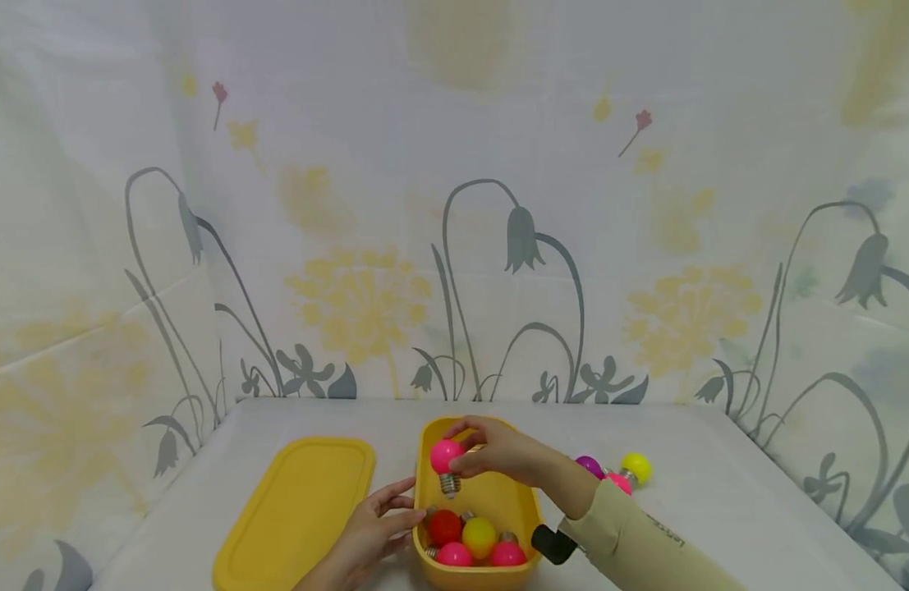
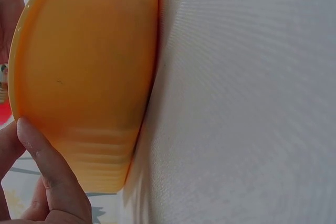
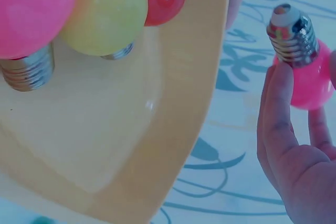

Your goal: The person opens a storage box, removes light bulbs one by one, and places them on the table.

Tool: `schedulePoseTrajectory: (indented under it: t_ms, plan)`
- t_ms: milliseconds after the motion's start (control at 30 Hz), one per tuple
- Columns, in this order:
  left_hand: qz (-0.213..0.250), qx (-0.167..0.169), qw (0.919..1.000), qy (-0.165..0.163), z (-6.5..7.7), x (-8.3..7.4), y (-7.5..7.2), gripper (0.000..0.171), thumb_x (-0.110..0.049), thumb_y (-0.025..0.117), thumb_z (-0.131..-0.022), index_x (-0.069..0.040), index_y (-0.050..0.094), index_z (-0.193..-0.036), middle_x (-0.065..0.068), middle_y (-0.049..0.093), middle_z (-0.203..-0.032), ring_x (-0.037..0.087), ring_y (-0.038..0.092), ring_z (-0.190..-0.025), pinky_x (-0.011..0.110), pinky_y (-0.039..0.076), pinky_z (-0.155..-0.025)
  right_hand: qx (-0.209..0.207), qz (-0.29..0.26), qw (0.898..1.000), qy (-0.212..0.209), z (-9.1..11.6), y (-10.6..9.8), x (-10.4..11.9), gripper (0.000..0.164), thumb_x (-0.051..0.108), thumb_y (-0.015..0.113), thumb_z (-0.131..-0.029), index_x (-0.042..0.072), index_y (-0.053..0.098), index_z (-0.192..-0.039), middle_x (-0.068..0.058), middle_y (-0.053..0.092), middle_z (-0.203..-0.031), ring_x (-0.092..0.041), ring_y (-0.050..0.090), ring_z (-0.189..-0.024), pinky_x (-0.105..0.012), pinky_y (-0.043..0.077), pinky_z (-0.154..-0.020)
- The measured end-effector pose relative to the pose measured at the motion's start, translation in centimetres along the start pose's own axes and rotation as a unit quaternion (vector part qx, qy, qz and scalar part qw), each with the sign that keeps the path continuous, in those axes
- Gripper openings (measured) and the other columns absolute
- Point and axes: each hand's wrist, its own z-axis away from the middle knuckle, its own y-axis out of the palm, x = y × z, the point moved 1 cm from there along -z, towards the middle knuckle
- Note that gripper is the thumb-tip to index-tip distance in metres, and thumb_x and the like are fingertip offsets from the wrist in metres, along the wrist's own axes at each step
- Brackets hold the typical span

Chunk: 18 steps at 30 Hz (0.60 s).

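Over the yellow box, my right hand pinches a pink light bulb with its screw base downward. The right wrist view shows the same pink bulb between thumb and fingers of the right hand. Inside the box lie a red bulb, a yellow bulb and two pink bulbs. At the box's left side, my left hand touches the rim with its fingertips, fingers fairly straight. In the left wrist view, the left hand meets the rim of the box.
A yellow lid lies flat on the white table to the left of the box. Right of the box, partly behind the right forearm, are a purple bulb, a pink bulb and a yellow bulb. Patterned cloth surrounds the table.
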Motion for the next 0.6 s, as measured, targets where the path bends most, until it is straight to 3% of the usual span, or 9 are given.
schedulePoseTrajectory:
  t_ms: [267,600]
  plan:
    - [-0.011,-0.011,0.9997,-0.019,0.0,-0.2,0.0,0.062,-0.013,0.072,-0.082,0.001,0.044,-0.135,0.012,0.052,-0.103,0.015,0.056,-0.076,0.026,0.053,-0.069,-0.04,-0.027,0.999,-0.004,2.7,-0.7,0.1,0.043,0.016,0.069,-0.085,0.002,0.051,-0.121,-0.013,0.057,-0.101,-0.023,0.062,-0.086,-0.036,0.053,-0.08]
    - [-0.012,-0.003,0.9999,-0.007,-0.1,0.1,-0.1,0.062,-0.013,0.072,-0.082,0.002,0.043,-0.136,0.009,0.052,-0.101,0.015,0.055,-0.076,0.028,0.054,-0.07,-0.097,-0.016,0.995,0.025,5.9,-2.1,-1.2,0.047,0.019,0.072,-0.082,0.001,0.051,-0.119,-0.013,0.054,-0.102,-0.022,0.062,-0.083,-0.038,0.053,-0.078]
